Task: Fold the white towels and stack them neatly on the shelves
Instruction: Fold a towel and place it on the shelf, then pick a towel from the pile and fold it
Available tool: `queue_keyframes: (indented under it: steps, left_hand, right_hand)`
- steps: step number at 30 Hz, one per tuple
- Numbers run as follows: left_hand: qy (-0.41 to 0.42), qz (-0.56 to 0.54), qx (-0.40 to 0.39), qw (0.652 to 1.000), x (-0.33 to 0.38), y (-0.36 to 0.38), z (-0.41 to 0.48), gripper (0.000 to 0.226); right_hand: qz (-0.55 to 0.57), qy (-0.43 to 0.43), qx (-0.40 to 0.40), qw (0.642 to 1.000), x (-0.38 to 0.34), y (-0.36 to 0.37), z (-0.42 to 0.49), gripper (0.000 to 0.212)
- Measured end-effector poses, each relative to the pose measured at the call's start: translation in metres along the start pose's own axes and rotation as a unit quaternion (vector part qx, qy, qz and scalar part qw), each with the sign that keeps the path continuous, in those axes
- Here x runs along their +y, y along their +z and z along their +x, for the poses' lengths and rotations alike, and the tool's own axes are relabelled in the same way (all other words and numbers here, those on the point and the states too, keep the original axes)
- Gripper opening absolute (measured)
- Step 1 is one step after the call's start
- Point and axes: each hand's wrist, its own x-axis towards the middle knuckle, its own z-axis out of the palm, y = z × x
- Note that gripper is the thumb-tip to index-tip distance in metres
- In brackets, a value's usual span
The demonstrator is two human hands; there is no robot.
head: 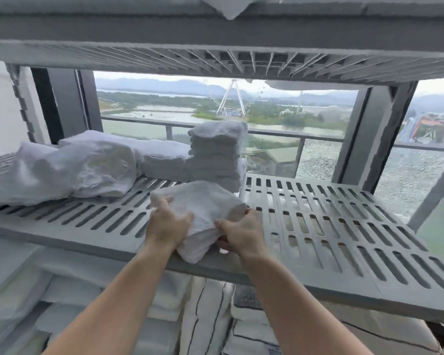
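Head view. Folded towel [205, 208] on the front edge of the slotted shelf [331, 226], with the grip of the left hand [168, 226] and right hand [241, 233] clamped on its near end. Behind it stands a neat stack [217, 155]. At left, a rumpled pile [62, 170] apparently awaits folding. The right fingertips are hidden, and the linens below are indistinct.
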Motion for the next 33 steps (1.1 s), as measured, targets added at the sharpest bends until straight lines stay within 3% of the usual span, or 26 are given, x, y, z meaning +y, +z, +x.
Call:
queue_keyframes:
  steps: [2,4,6,7,10,14,17,19,21,23,27,33]
  left_hand:
    - [0.019,0.041,-0.028,0.999,-0.009,-0.013,0.009,0.057]
    - [0.044,0.071,-0.051,0.995,-0.017,-0.028,0.020,0.049]
    - [0.071,0.078,-0.074,0.992,-0.021,-0.038,0.027,0.044]
    - [0.086,0.078,-0.084,0.990,-0.023,-0.041,0.028,0.042]
    - [0.127,0.070,-0.073,0.987,-0.029,-0.039,0.026,0.040]
    - [0.186,0.038,-0.073,0.979,-0.034,-0.034,0.026,0.035]
    - [0.179,-0.032,-0.087,0.979,-0.035,-0.034,0.031,0.029]
    - [0.125,-0.127,-0.081,0.981,-0.036,-0.039,0.037,0.030]
    - [0.084,-0.215,-0.081,0.970,-0.037,-0.046,0.041,0.036]
    - [0.099,-0.238,-0.077,0.963,-0.037,-0.052,0.044,0.039]
    - [0.145,-0.223,-0.011,0.964,-0.031,-0.076,0.055,0.043]
    - [0.202,-0.178,0.061,0.961,-0.020,-0.103,0.089,0.049]
  right_hand:
    - [-0.065,-0.018,-0.024,0.997,-0.008,0.016,-0.004,0.049]
    - [-0.219,-0.048,-0.054,0.973,-0.022,0.020,-0.005,0.046]
    - [-0.397,-0.064,-0.035,0.915,-0.038,0.017,-0.001,0.074]
    - [-0.433,-0.060,-0.015,0.899,-0.045,0.015,0.003,0.086]
    - [-0.413,-0.003,0.008,0.911,-0.053,0.013,0.021,0.108]
    - [-0.433,0.029,0.011,0.901,-0.049,0.025,0.043,0.062]
    - [-0.380,0.046,-0.044,0.923,-0.044,0.040,0.048,0.047]
    - [-0.290,0.045,-0.062,0.954,-0.046,0.046,0.048,0.039]
    - [-0.178,0.019,-0.070,0.981,-0.048,0.050,0.044,0.034]
    - [-0.120,-0.024,-0.076,0.990,-0.052,0.060,0.040,0.040]
    - [-0.104,-0.108,-0.084,0.985,-0.061,0.087,0.045,0.059]
    - [-0.124,-0.232,-0.015,0.965,-0.082,0.132,0.063,0.055]
